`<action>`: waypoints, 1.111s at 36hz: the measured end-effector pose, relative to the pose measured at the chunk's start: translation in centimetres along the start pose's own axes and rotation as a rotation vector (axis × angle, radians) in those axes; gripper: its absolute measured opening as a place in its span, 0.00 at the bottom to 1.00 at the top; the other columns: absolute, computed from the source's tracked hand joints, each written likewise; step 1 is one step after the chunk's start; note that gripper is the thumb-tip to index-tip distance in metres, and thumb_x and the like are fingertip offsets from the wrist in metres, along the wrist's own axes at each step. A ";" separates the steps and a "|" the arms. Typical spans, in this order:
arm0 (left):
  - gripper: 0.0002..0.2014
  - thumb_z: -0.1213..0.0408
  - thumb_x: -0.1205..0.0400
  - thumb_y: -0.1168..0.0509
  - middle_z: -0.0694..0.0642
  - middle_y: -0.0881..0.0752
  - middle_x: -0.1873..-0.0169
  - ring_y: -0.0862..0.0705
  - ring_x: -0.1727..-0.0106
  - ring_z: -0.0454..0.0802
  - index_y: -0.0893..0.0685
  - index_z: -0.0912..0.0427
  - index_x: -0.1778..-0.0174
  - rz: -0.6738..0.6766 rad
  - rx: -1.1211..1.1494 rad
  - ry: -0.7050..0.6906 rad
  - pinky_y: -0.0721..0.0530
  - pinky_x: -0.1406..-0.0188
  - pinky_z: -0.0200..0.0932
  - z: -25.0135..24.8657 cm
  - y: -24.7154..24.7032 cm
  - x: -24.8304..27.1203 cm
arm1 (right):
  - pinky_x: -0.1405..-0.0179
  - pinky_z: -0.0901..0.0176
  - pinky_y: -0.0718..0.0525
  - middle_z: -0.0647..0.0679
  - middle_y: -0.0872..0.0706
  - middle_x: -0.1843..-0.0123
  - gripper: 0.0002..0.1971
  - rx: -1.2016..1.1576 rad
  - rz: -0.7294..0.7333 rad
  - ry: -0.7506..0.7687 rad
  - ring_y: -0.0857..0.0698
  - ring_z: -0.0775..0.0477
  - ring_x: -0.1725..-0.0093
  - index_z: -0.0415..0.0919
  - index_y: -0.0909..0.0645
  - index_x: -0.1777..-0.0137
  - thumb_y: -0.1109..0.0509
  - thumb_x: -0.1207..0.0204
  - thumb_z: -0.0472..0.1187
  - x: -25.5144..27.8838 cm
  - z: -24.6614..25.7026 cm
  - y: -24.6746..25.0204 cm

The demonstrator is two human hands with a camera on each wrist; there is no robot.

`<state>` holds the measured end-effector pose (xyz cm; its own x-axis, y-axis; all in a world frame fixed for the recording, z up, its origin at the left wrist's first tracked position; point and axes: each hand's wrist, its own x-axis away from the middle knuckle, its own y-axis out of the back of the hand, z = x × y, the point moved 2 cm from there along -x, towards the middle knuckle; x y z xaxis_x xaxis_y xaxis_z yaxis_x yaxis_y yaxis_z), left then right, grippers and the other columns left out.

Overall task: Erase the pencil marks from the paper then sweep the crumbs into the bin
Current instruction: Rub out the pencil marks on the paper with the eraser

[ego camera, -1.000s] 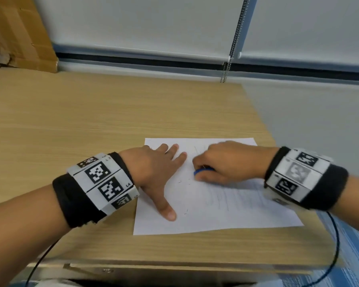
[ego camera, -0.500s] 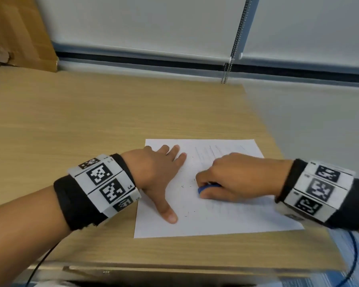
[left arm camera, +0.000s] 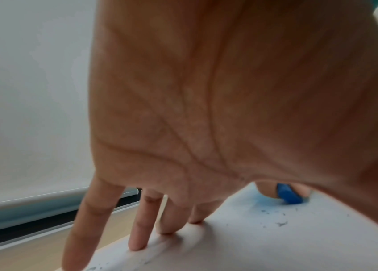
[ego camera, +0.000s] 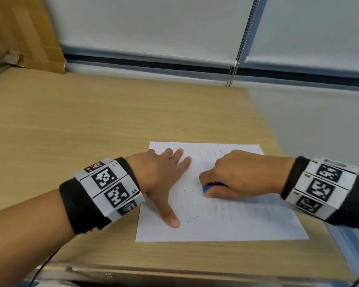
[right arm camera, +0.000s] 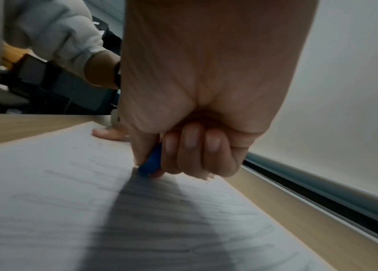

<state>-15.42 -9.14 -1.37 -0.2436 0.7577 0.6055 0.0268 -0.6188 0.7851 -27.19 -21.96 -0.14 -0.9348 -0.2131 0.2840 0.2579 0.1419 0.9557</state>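
Right hand pinches eraser — on paper; left hand flat.

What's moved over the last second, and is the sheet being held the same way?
The right hand, gripping the blue eraser, slid toward the person and slightly rightward along the paper. A few dark crumbs lie beside it. The left hand stayed flat on the sheet's left side, fingers spread; the paper has not shifted.

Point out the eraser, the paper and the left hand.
eraser (ego camera: 206,188), head view, its blue tip showing under the fingers.
paper (ego camera: 247,226), head view, bare lower right area.
left hand (ego camera: 157,176), head view, back of the hand.
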 end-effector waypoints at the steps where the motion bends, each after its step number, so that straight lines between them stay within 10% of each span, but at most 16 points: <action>1: 0.74 0.26 0.41 0.27 0.55 0.71 0.17 0.61 0.14 0.55 0.74 0.52 0.18 0.002 0.001 -0.003 0.51 0.18 0.59 0.0 0.0 0.0 | 0.65 0.55 0.29 0.54 0.23 0.65 0.13 -0.002 -0.029 -0.034 0.26 0.47 0.66 0.49 0.25 0.51 0.46 0.16 0.55 -0.4 -0.4 0.2; 17: 0.72 0.26 0.39 0.28 0.58 0.68 0.16 0.56 0.14 0.57 0.73 0.52 0.17 -0.017 -0.049 0.006 0.46 0.20 0.59 -0.4 0.3 0.1 | 0.65 0.56 0.33 0.57 0.29 0.70 0.12 -0.086 -0.004 -0.102 0.31 0.59 0.73 0.51 0.25 0.52 0.45 0.17 0.56 -0.1 0.3 0.2; 22: 0.74 0.24 0.42 0.27 0.58 0.65 0.15 0.52 0.15 0.57 0.72 0.50 0.17 -0.048 -0.042 0.004 0.43 0.21 0.60 -0.1 0.2 0.0 | 0.62 0.56 0.35 0.54 0.30 0.67 0.11 0.054 -0.068 -0.214 0.28 0.43 0.62 0.49 0.27 0.46 0.48 0.14 0.52 -2.5 -0.9 0.8; 28: 0.73 0.25 0.41 0.28 0.59 0.65 0.15 0.53 0.15 0.57 0.71 0.53 0.16 -0.039 -0.055 0.007 0.43 0.22 0.58 -0.2 0.0 0.0 | 0.66 0.54 0.32 0.48 0.19 0.63 0.14 0.044 -0.035 0.023 0.27 0.43 0.67 0.48 0.27 0.47 0.50 0.14 0.54 -0.4 2.8 0.2; 34: 0.74 0.25 0.43 0.27 0.59 0.63 0.15 0.50 0.15 0.58 0.72 0.51 0.16 -0.043 -0.040 -0.001 0.41 0.22 0.58 -0.2 0.3 0.0 | 0.62 0.56 0.35 0.45 0.18 0.56 0.15 0.096 -0.083 -0.176 0.20 0.40 0.58 0.48 0.25 0.36 0.47 0.15 0.52 -2.4 -0.3 1.2; 40: 0.74 0.25 0.41 0.27 0.59 0.69 0.16 0.58 0.14 0.57 0.74 0.52 0.17 0.007 -0.043 0.026 0.44 0.20 0.58 -0.3 0.3 -0.2 | 0.66 0.55 0.33 0.53 0.28 0.69 0.13 -0.024 0.034 0.014 0.33 0.53 0.74 0.48 0.26 0.48 0.48 0.15 0.54 0.5 3.4 0.2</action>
<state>-15.66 -9.48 -1.30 -0.2683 0.7479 0.6071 -0.0128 -0.6330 0.7741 -28.39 -18.78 -0.08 -0.9221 -0.2220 0.3168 0.2951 0.1260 0.9471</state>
